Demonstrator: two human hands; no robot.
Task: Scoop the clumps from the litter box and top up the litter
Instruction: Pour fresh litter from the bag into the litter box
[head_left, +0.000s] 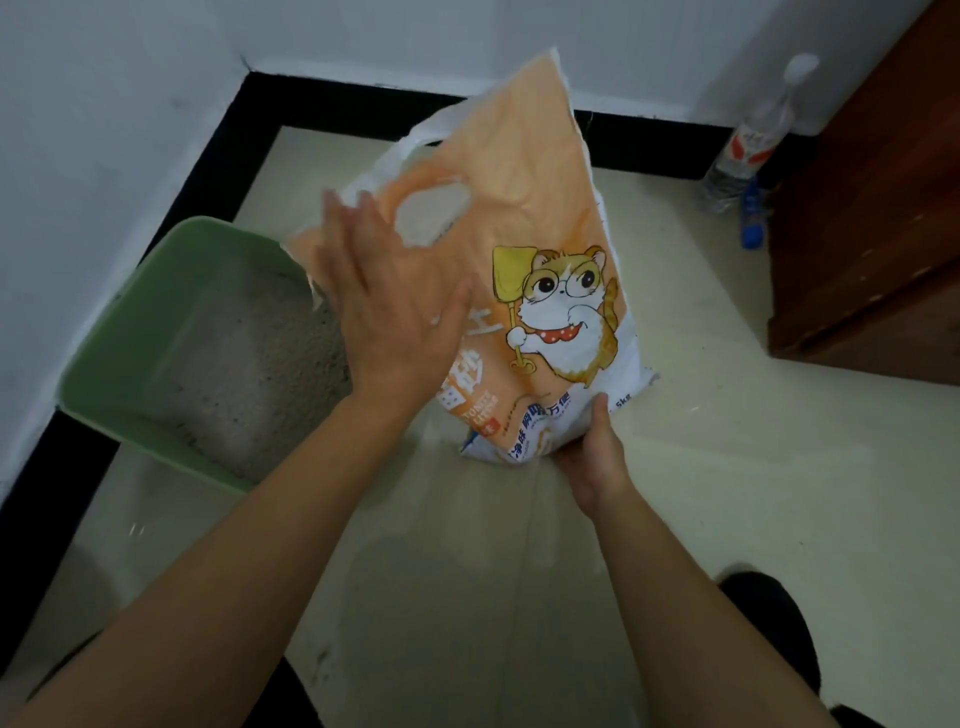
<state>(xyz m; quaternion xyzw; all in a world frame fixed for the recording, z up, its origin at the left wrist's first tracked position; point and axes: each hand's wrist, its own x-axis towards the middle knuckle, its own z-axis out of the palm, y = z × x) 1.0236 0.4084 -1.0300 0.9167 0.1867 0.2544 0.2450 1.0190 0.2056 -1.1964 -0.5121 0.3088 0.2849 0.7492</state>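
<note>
A green litter box (111, 374) sits in the floor corner at the left, filled with grey litter (244, 364). An orange and white litter bag (524, 208) with a cartoon cat stands on the floor beside it, its torn top leaning over the box's right edge. My left hand (389, 312), blurred, lies flat with straight fingers against the bag's front, near its handle hole. My right hand (592, 457) grips the bag's lower corner, thumb up along the front.
White walls with a black skirting band close in the corner behind and left. A brown wooden cabinet (878, 223) stands at the right, with a clear plastic bottle (748, 145) beside it. Cream floor tile (727, 467) spreads in front. Dark shoes (769, 613) show at the bottom.
</note>
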